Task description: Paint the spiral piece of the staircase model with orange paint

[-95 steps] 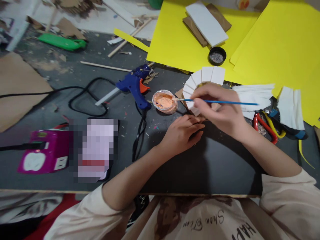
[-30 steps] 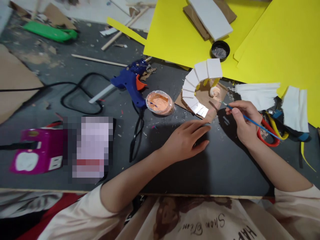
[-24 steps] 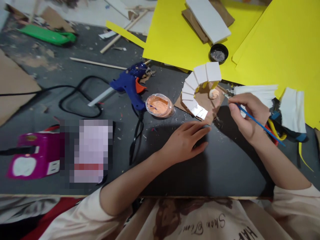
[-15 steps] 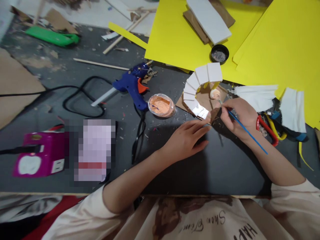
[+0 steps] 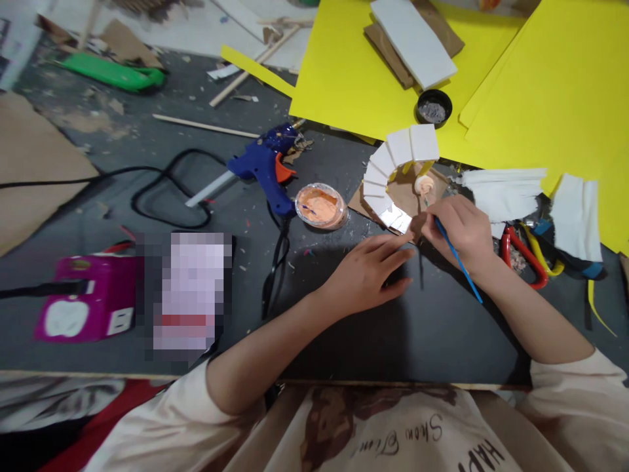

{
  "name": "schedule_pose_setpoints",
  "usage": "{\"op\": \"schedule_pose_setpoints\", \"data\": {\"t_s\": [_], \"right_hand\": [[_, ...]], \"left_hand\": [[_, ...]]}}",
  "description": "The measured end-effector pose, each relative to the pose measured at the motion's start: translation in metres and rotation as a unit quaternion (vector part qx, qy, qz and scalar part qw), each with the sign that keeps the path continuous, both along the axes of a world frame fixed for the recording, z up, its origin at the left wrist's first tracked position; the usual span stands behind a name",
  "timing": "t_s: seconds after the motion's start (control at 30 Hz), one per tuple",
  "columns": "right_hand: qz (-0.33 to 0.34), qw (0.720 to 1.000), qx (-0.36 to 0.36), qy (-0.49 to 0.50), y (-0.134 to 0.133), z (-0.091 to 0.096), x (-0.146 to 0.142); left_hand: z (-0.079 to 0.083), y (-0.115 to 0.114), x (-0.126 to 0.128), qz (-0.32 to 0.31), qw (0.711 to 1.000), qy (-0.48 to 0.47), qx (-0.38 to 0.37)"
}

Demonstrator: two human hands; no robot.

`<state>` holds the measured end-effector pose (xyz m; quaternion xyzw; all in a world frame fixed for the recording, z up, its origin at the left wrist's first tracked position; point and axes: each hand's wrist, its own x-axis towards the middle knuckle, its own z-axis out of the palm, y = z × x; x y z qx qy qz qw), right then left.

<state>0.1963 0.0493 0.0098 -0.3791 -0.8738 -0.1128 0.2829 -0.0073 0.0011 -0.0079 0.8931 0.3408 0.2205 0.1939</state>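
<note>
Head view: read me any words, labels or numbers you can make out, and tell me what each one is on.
"Show" plus a second, unclear cursive word: upside down on the shirt front.
"HAP", cut off by the picture's edge: on the shirt, lower right.
Pink box: white labels too blurred to read.
Pixelated patch: unreadable.

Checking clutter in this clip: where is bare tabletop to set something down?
Bare dark table lies between both forearms and the near edge; a smaller patch sits between the glue gun cord and green tool. Crowded around the paper staircase model, paint pot and scissors.
</note>
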Motion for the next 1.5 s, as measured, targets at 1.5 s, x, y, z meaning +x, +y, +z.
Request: {"op": "schedule_pose_setpoints", "data": {"t_s": [1.5], "right_hand": [[-0.004,0.996,-0.027,0.09,0.002,-0.009,0.006]], "left_hand": [[0.0,0.001,0.0,-0.003,1.0,-0.001,0.008]]}}
